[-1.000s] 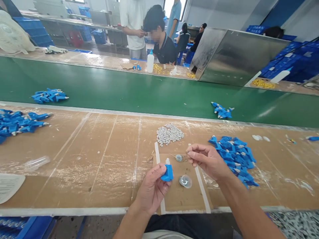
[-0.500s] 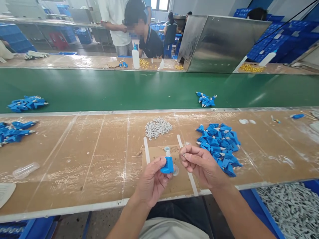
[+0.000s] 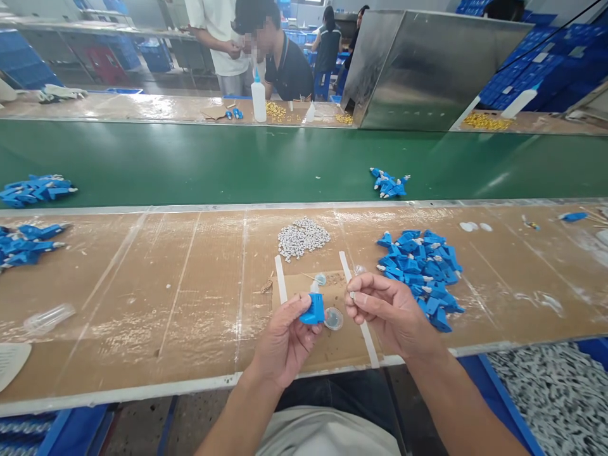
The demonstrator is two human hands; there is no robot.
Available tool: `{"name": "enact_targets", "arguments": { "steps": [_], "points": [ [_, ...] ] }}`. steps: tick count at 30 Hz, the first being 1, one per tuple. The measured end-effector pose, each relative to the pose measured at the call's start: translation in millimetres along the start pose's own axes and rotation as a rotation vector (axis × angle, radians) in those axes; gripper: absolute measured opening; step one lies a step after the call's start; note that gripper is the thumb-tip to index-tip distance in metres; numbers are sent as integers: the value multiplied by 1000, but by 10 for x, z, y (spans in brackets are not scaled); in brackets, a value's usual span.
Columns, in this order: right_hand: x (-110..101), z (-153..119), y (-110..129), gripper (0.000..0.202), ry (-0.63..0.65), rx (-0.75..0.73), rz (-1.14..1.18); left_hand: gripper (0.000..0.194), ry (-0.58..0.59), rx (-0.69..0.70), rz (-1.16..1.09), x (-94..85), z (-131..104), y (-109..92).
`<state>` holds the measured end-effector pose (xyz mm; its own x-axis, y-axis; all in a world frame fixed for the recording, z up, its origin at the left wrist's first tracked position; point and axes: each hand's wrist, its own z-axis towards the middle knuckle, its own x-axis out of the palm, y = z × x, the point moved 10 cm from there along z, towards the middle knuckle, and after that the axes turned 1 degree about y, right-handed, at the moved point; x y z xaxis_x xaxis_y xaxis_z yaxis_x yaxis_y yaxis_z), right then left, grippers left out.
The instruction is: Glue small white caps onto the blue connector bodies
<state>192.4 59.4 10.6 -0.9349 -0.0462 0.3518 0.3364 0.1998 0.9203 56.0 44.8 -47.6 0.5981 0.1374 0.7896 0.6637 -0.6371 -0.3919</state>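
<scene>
At eight o'clock of the clear round plastic dish point(image 3: 341, 322), left hand point(image 3: 285, 342) grips an angular blue plastic part point(image 3: 312, 310) low, presumably leaving its whitish tip point(image 3: 315, 287) accessible; at three, right hand point(image 3: 387, 310) pinches a tiny pale-grey bit point(image 3: 352, 295). Pebble-like grey pieces point(image 3: 304, 238) heaped at eleven, blue plastic pile point(image 3: 422, 272) at two, likely for easy reach; smooth green strip point(image 3: 213, 168) beyond, twelve o'clock.
</scene>
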Motion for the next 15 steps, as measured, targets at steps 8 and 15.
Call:
{"name": "enact_targets", "arguments": {
  "steps": [8, 15],
  "points": [
    [-67, -6, 45, 11, -69, -138, -74, 20, -66, 23, -16, -103, -20, -28],
    [-128, 22, 163, 20, -207, -329, -167, 25, -134, 44, -68, -229, 25, -58]
  ]
}}
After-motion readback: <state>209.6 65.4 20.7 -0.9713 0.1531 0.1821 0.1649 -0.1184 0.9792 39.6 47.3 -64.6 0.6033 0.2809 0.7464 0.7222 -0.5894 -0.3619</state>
